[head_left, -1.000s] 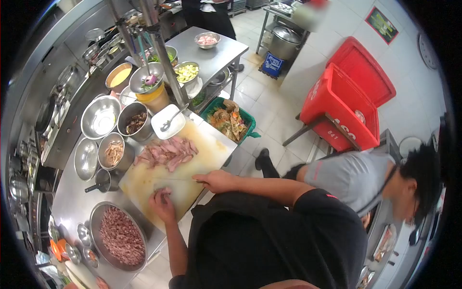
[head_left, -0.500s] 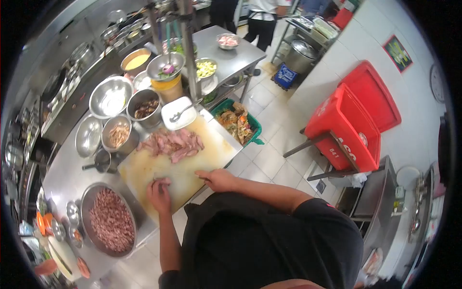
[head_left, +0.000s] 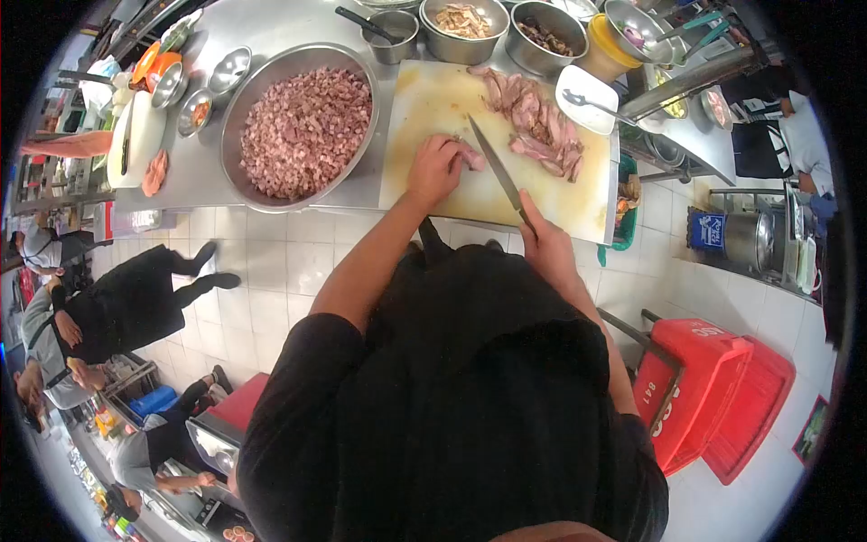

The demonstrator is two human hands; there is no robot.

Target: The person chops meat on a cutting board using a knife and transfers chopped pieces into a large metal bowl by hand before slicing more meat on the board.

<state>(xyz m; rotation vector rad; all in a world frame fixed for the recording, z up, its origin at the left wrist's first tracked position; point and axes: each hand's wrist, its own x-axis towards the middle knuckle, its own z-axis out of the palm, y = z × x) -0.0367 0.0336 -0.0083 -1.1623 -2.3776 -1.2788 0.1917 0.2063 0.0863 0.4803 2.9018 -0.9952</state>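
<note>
My left hand (head_left: 437, 169) is closed on a small piece of meat (head_left: 470, 156) on the yellowed cutting board (head_left: 424, 99). In my right hand (head_left: 545, 239) is the handle of a long knife (head_left: 495, 163); its blade points away from me, just right of that piece. Farther back on the board lies a pile of sliced meat (head_left: 535, 117). A large steel bowl of diced meat (head_left: 302, 134) stands left of the board.
Behind the board are a pot of pale slices (head_left: 462, 20), a pot of dark pieces (head_left: 545, 38) and a white dish with a spoon (head_left: 587, 95). A red cooler (head_left: 691, 384) stands at the right. Several people work around, one in a black apron (head_left: 126, 294) at the left.
The head view has swung round to the left, bringing the diced meat nearer the middle and more people into sight. The knife's blade now shows clearly. Both hands keep their holds.
</note>
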